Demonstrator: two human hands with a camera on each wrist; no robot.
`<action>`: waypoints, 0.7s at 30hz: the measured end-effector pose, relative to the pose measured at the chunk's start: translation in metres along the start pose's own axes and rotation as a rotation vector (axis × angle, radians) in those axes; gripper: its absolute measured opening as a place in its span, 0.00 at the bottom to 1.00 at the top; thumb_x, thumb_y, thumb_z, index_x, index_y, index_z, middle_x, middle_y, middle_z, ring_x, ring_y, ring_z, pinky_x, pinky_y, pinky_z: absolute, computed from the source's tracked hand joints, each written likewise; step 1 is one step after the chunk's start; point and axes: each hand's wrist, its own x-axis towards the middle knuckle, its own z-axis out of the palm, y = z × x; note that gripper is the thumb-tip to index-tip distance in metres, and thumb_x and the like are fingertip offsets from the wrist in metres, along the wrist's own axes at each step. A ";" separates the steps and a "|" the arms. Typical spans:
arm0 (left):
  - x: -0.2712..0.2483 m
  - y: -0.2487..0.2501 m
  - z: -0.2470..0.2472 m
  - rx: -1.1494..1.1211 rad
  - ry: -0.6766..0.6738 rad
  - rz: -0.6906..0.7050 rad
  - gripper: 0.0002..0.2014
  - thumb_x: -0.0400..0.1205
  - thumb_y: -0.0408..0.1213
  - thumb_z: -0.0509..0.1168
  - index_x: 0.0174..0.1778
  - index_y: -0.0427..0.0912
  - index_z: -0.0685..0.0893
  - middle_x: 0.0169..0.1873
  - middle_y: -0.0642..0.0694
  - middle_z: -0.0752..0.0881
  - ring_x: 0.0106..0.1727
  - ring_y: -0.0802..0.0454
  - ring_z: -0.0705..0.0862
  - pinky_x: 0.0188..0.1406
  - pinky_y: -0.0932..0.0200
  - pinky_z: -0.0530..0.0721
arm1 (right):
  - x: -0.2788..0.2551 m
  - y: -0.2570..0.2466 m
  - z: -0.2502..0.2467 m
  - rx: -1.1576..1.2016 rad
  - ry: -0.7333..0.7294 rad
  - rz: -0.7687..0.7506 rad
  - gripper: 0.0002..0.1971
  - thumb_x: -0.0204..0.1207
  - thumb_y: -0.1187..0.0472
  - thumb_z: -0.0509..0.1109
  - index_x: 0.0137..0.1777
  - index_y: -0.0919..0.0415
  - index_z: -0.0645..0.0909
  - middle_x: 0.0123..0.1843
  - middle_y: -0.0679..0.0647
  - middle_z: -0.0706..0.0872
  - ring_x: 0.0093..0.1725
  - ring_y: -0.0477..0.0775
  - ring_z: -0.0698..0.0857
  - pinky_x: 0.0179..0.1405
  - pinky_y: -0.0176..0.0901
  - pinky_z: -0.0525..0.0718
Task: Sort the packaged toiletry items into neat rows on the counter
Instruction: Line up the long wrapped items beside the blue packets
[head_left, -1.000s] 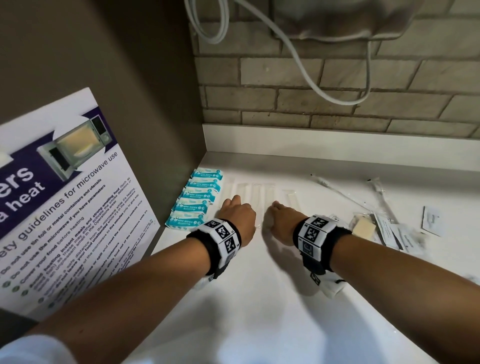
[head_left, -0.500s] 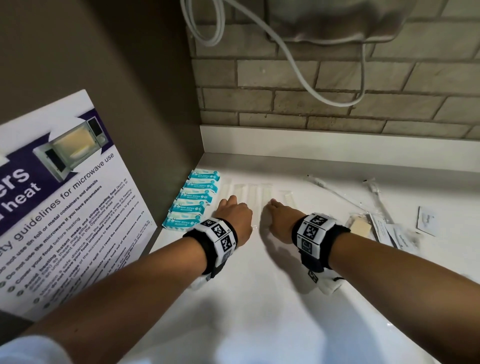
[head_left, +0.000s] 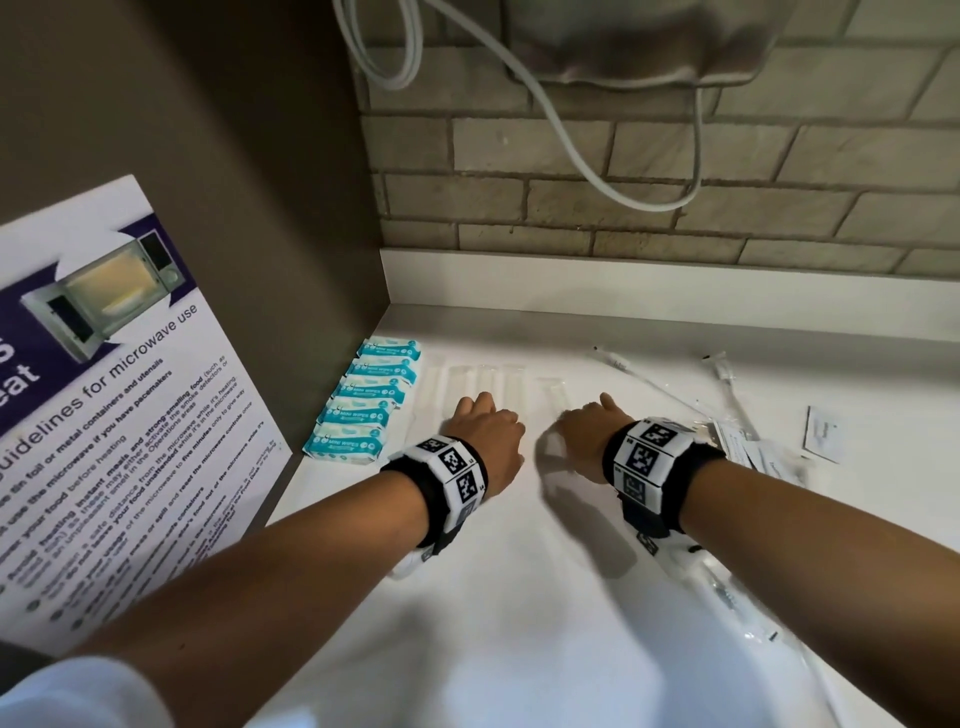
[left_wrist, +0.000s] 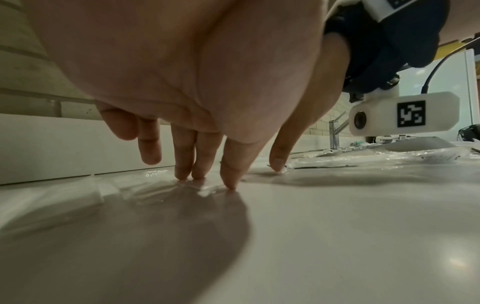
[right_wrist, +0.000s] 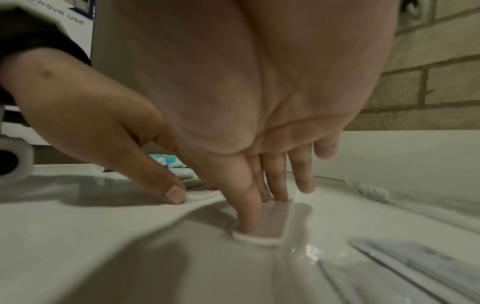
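Observation:
Several teal wipe packs (head_left: 373, 399) lie in a row by the left wall panel. Beside them, several long white items in clear wrap (head_left: 470, 382) form a second row. My left hand (head_left: 485, 415) rests on that row's near ends, straight fingers (left_wrist: 182, 174) touching the film. My right hand (head_left: 587, 421) sits just to its right, and its straight fingers (right_wrist: 249, 216) press on a flat white strip in clear wrap (right_wrist: 270, 230), which stands apart from the row (head_left: 553, 395). Neither hand grips anything.
Loose wrapped toothbrushes (head_left: 649, 384) and small sachets and cards (head_left: 769, 447) lie scattered on the white counter (head_left: 519, 597) at right. A microwave poster (head_left: 104, 415) leans at left. A white cable (head_left: 571, 145) hangs on the brick wall. More clear packets (right_wrist: 415, 267) lie near my right wrist.
My hands have drawn slightly apart, the right one shifting a little to the right. The rows of packs have not moved.

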 end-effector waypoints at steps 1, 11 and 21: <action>0.000 0.000 0.001 0.003 0.000 -0.002 0.15 0.84 0.47 0.56 0.61 0.45 0.81 0.69 0.50 0.79 0.67 0.43 0.69 0.63 0.48 0.66 | 0.001 0.000 0.001 0.019 0.014 -0.004 0.18 0.81 0.57 0.61 0.70 0.54 0.76 0.67 0.51 0.81 0.71 0.57 0.76 0.79 0.53 0.58; 0.002 0.000 0.000 -0.003 0.003 0.002 0.14 0.84 0.47 0.57 0.60 0.45 0.81 0.70 0.52 0.78 0.68 0.42 0.69 0.63 0.48 0.64 | -0.003 -0.010 -0.012 0.176 0.032 0.011 0.20 0.80 0.67 0.61 0.72 0.63 0.73 0.70 0.57 0.78 0.72 0.60 0.77 0.72 0.47 0.70; 0.002 -0.002 0.001 0.008 -0.011 0.009 0.16 0.83 0.48 0.57 0.62 0.47 0.80 0.70 0.52 0.78 0.68 0.43 0.69 0.63 0.48 0.65 | -0.007 -0.014 -0.014 0.335 0.061 0.037 0.15 0.82 0.63 0.60 0.67 0.64 0.75 0.65 0.58 0.81 0.66 0.62 0.81 0.61 0.46 0.77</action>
